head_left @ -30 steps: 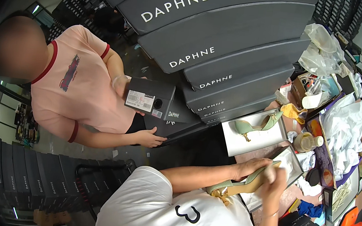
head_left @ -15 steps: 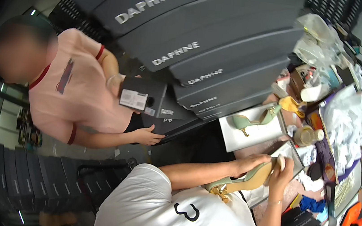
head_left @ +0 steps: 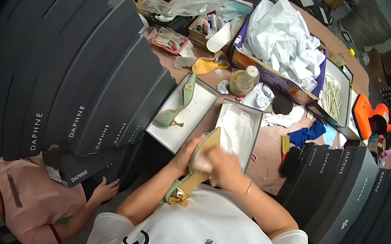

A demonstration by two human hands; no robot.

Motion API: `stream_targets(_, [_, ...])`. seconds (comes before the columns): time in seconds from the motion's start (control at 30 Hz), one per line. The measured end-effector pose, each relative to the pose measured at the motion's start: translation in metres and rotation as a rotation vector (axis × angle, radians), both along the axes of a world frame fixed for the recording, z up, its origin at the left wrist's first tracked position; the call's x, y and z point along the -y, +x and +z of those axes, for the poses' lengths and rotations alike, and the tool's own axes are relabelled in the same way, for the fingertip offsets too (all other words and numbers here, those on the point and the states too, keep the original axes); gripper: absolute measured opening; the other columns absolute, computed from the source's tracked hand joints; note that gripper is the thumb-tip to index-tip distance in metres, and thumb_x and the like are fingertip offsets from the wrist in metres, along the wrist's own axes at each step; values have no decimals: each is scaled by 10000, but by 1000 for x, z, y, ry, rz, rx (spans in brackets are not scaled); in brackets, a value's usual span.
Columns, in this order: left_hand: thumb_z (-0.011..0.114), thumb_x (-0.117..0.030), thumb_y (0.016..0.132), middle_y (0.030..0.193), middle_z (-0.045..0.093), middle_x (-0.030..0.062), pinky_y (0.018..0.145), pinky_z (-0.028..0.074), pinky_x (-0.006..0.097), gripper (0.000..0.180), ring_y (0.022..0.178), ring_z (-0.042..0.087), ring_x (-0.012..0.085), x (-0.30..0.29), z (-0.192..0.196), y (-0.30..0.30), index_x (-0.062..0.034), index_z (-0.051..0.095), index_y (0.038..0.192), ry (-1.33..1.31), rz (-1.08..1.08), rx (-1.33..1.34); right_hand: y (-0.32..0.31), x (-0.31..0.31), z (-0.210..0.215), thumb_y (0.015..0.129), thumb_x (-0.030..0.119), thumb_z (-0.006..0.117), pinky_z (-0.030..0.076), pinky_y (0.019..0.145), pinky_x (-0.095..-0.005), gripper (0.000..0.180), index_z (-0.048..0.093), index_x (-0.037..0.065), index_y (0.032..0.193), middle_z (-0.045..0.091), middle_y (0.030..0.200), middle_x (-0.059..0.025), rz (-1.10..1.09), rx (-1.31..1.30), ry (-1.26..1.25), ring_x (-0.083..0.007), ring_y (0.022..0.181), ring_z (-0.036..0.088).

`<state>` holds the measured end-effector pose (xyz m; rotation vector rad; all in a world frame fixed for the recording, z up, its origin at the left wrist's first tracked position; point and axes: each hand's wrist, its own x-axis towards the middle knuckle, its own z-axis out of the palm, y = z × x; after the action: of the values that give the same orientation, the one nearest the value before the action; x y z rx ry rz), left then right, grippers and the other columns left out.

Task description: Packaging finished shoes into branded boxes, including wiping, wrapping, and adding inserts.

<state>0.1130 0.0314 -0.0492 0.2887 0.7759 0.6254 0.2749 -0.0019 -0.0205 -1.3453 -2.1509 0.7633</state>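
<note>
Shoe (head_left: 192,179) in left grip (head_left: 183,157), right grip (head_left: 225,168) at sole (head_left: 210,142).

head-worn fisheye looks down across the table (head_left: 269,148).

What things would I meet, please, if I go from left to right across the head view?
Tall stack of dark boxes → green shoe lying in an open box → the person's right hand → yellow-bristled brush → pale sticks → orange tool.
</note>
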Motion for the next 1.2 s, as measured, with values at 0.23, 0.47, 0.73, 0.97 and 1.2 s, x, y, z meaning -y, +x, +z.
stream_targets(0.23, [381, -481, 965, 1127, 613, 106, 846, 515, 327, 526, 982, 620, 171, 0, -6, -14, -61, 512, 1255, 17, -148, 148, 3, 30, 17, 727, 120, 643, 521, 607, -395, 277, 531, 108, 980, 540, 895, -92, 206, -24, 81, -314, 749, 612])
stream_targets(0.47, [398, -519, 940, 1062, 641, 132, 844, 514, 339, 573, 925, 639, 204, 5, 1, -15, -32, 557, 1198, 20, -67, 44, 2, 28, 19, 714, 54, 632, 506, 521, -371, 234, 538, 121, 917, 526, 840, -59, 129, -66, 175, -271, 681, 608])
stream_targets(0.73, [392, -544, 938, 1003, 646, 110, 824, 518, 319, 594, 963, 628, 200, 12, 0, -18, -34, 569, 1186, 3, -38, -40, -11, 26, 14, 723, 105, 641, 505, 513, -382, 198, 522, 108, 881, 521, 818, -68, 79, -56, 182, -285, 644, 609])
stream_targets(0.97, [387, -551, 941, 1050, 635, 131, 864, 510, 360, 599, 959, 632, 220, 24, 4, -9, -38, 553, 1200, -44, 154, -123, -16, -8, 12, 692, 84, 631, 514, 565, -411, 237, 509, 81, 896, 532, 820, -94, -159, -131, 126, -309, 680, 606])
stream_targets(1.2, [300, -655, 924, 1132, 598, 216, 782, 555, 349, 781, 950, 651, 276, 17, -8, -18, 9, 456, 1305, -39, -117, 85, 63, -22, -34, 733, -45, 618, 492, 689, -420, 266, 595, 70, 971, 597, 904, -149, -552, -170, 48, -361, 851, 609])
